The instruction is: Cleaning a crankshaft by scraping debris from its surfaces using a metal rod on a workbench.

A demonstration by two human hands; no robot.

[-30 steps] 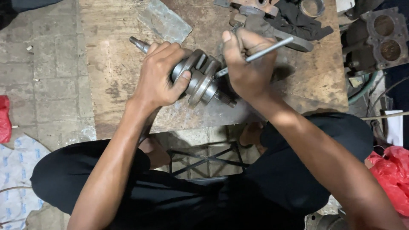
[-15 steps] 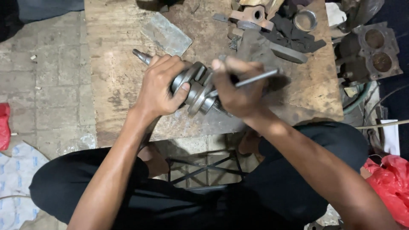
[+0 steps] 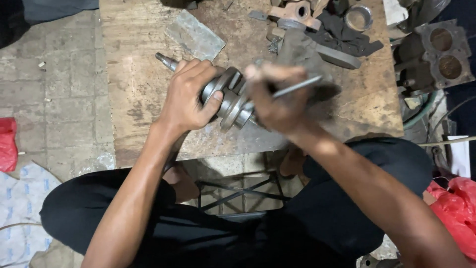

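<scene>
Left hand (image 3: 191, 94) clamped around crankshaft (image 3: 225, 99), which lies mid-bench on worn wooden bench top (image 3: 144, 114), near its front edge. Right hand (image 3: 277, 97), blurred, fisted on thin metal rod (image 3: 297, 87) beside the crank webs. Bare wood left of the shaft; parts clutter (image 3: 317, 25) along the far edge.

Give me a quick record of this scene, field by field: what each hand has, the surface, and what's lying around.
Left hand: gripping a grey metal crankshaft, thumb on its webs
Right hand: blurred, holding a thin metal rod at the crankshaft's other end
Surface: worn wooden board, crankshaft resting on it
Shaft tip: sticks out past the left hand, up-left
Top of board: flat grey plate, metal ring, dark rag
Right edge: engine block with two bores
</scene>
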